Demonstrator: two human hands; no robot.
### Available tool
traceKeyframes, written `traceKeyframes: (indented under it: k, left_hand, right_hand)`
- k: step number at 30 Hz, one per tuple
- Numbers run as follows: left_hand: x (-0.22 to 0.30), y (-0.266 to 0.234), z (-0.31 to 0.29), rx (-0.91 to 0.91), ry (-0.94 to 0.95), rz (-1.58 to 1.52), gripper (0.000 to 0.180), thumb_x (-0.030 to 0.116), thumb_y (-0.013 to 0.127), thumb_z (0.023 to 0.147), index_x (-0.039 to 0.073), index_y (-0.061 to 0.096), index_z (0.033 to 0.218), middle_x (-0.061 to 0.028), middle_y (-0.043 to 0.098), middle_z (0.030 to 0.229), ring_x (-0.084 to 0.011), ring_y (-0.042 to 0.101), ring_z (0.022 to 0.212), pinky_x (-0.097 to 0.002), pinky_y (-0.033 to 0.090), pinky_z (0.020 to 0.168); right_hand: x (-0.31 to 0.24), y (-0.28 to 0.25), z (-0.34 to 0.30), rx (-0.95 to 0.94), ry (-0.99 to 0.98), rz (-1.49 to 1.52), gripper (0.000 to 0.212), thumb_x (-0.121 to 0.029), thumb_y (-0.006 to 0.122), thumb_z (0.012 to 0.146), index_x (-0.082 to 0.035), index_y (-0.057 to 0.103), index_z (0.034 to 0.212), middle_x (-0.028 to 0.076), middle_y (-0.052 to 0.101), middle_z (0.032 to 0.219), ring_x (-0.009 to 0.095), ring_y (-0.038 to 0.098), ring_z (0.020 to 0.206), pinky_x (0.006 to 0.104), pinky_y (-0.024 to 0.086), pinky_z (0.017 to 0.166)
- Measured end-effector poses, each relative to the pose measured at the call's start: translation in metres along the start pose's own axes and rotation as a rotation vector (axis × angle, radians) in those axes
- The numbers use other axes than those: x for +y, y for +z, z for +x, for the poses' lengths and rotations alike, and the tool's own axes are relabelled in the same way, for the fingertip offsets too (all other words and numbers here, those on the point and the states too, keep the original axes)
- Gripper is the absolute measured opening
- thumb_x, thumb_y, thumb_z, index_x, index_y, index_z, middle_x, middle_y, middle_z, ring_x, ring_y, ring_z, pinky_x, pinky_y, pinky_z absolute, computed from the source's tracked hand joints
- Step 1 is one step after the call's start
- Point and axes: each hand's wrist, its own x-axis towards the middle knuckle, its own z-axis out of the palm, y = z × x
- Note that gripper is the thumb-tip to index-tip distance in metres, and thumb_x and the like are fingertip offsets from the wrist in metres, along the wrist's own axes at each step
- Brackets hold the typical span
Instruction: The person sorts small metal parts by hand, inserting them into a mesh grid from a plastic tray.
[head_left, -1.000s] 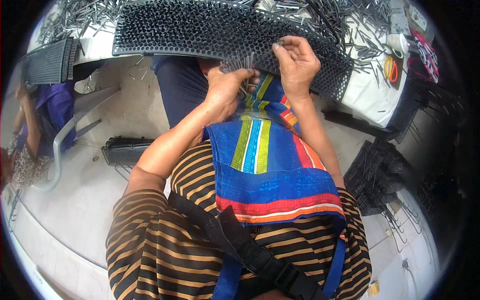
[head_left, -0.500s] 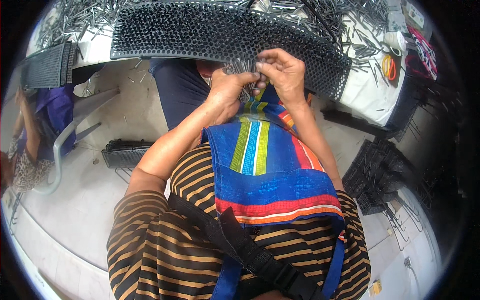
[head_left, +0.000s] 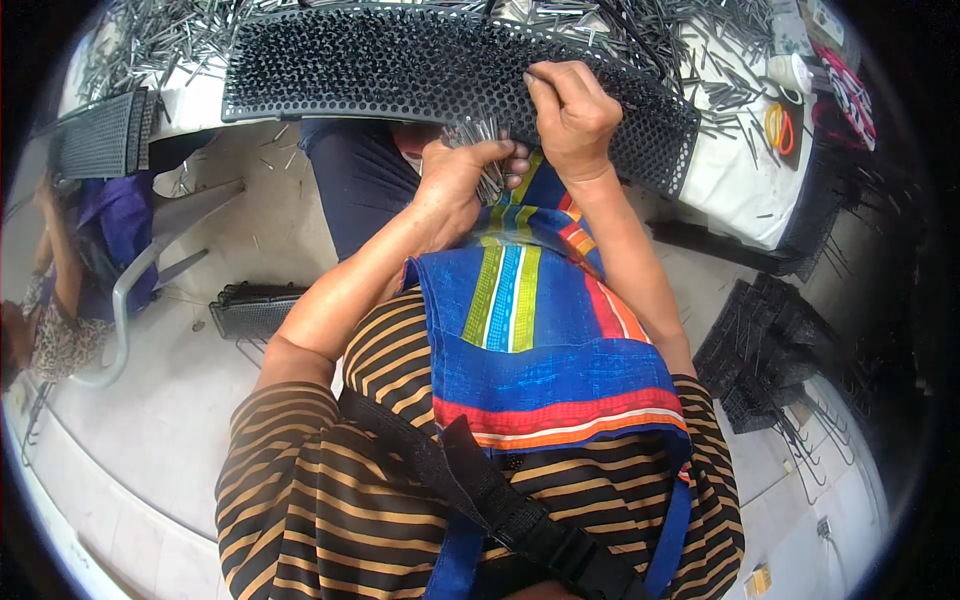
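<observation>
A bundle of thin metal pins fans upward out of my left hand, whose thumb and fingers are closed round it. This hand is just in front of the near edge of a long black perforated tray. Many dark pieces stand packed in the tray's holes, while holes toward its right end and near edge are bare. Over the right half of the tray is my right hand, thumb and forefinger pinched together. Whatever is between those fingertips is too small to make out.
Loose dark metal pieces lie heaped behind the tray on the white tabletop. An orange-yellow loop lies at the right. Black racks are stacked on the floor at right. At left, a person's arms reach to another perforated tray.
My right hand has moved away from the pin bundle, up and slightly right, over the tray. My left hand has stayed in place with the bundle.
</observation>
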Motion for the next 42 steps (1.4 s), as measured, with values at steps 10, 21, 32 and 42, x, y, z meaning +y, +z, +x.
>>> traceKeyframes:
  k: [10,21,32,42]
  left_hand:
    - [-0.001,0.002,0.002,-0.010,-0.013,-0.048,0.009,-0.006,0.058,0.083,-0.003,0.059,0.091,-0.0144,0.066,0.080,-0.0234,0.065,0.064,-0.0317,0.052,0.053]
    - [-0.005,0.000,0.002,0.038,0.032,0.111,0.011,-0.003,0.061,0.083,-0.001,0.064,0.094,-0.0111,0.069,0.082,-0.0184,0.067,0.069,-0.0298,0.053,0.055]
    - [-0.004,0.005,0.001,-0.007,0.009,0.128,0.013,-0.003,0.057,0.084,0.000,0.063,0.095,-0.0111,0.069,0.081,-0.0188,0.066,0.067,-0.0281,0.051,0.054]
    - [-0.005,0.008,0.001,-0.004,-0.019,0.045,0.009,-0.004,0.058,0.084,-0.002,0.061,0.092,-0.0125,0.067,0.079,-0.0198,0.064,0.064,-0.0280,0.050,0.053]
  right_hand:
    - [-0.010,-0.010,-0.020,-0.181,0.026,-0.083,0.012,-0.003,0.069,0.077,-0.004,0.071,0.089,0.009,0.066,0.084,0.020,0.066,0.066,0.0296,0.052,0.057]
    - [-0.015,-0.031,-0.023,-0.041,0.803,0.656,0.007,0.002,0.069,0.081,0.002,0.065,0.087,0.001,0.065,0.075,0.002,0.053,0.058,0.0161,0.038,0.048]
    - [-0.005,-0.014,-0.005,0.020,0.262,0.095,0.011,0.000,0.071,0.074,-0.003,0.065,0.083,0.009,0.064,0.073,0.020,0.062,0.058,0.0281,0.049,0.053]
    - [0.001,-0.011,-0.010,-0.032,0.132,0.050,0.011,0.001,0.072,0.074,-0.003,0.069,0.084,0.007,0.066,0.076,0.014,0.062,0.061,0.0249,0.048,0.054]
